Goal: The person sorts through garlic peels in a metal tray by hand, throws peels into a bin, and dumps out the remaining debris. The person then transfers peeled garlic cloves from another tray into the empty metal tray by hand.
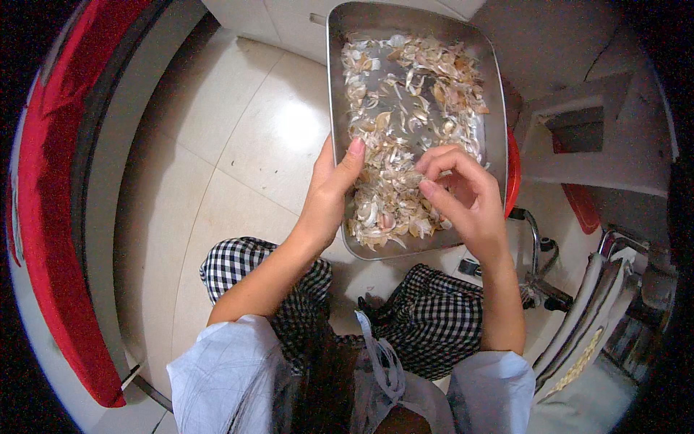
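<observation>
A rectangular metal tray (496,145) is in front of me, tilted slightly. Papery garlic skins (390,184) lie heaped in its near part and along its far and right sides, with a few clove-like pieces among them. My left hand (334,189) grips the tray's left rim, thumb over the edge and fingers hidden underneath. Over the near heap, my right hand (463,192) is closed in a pinch, thumb and index finger meeting at a pale flake of garlic skin. Its other fingers are curled.
Below the tray are my knees in checked trousers (441,318). A red round rim (513,170) shows behind the tray's right side. Metal tubing (535,246) and a folded frame stand at the right. A red-covered piece of furniture (54,239) borders the tiled floor (238,145) on the left.
</observation>
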`<state>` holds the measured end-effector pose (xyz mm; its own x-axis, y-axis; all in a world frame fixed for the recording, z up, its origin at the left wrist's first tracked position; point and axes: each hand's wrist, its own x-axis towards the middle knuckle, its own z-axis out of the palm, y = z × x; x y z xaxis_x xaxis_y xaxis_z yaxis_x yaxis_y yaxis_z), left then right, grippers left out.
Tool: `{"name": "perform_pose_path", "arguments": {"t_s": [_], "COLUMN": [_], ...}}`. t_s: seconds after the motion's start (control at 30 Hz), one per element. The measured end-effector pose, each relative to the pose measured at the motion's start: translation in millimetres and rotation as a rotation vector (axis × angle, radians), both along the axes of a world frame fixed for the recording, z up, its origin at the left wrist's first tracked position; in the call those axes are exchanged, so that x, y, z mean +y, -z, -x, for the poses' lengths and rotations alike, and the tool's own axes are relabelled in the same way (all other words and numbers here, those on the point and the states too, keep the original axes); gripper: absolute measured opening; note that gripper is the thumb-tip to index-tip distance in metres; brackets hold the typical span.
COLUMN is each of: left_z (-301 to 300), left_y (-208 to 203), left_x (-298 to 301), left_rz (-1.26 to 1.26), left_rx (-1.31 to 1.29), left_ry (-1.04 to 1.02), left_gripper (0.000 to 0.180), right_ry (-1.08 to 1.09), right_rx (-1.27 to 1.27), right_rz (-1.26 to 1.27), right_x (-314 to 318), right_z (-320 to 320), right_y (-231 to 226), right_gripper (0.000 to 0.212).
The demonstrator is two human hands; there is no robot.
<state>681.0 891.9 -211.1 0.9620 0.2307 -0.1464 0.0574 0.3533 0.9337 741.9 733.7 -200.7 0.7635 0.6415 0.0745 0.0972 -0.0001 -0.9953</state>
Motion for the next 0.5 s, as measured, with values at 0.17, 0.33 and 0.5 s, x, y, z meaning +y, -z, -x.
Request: {"name": "perform_pose_path", "arguments": {"t_s": [0.17,0.33,0.5], "left_z": [-3.0,-6.7,-5.4], "left_y": [3.5,9.0,14.2], "left_x": [-8.6,-26.7,-38.0], "left_rz": [-0.065,-0.054,-0.001], "left_rx": [0.070,0.027,0.007], "left_ry": [-0.113,-0.211,-0.237], "left_gripper": [0.043,0.045,0.046], "right_ry": [0.018,0.172,0.117], "right_rx": [0.205,0.102,-0.200], "right_rz": [-0.214,0.127,0.695], "right_x": [-42.5,-118.3,-152.3], "right_z": [-7.3,-18.4,-25.1], "right_y": [-15.1,-8.6,31.5], "right_gripper": [0.009,0.012,0.013]}}
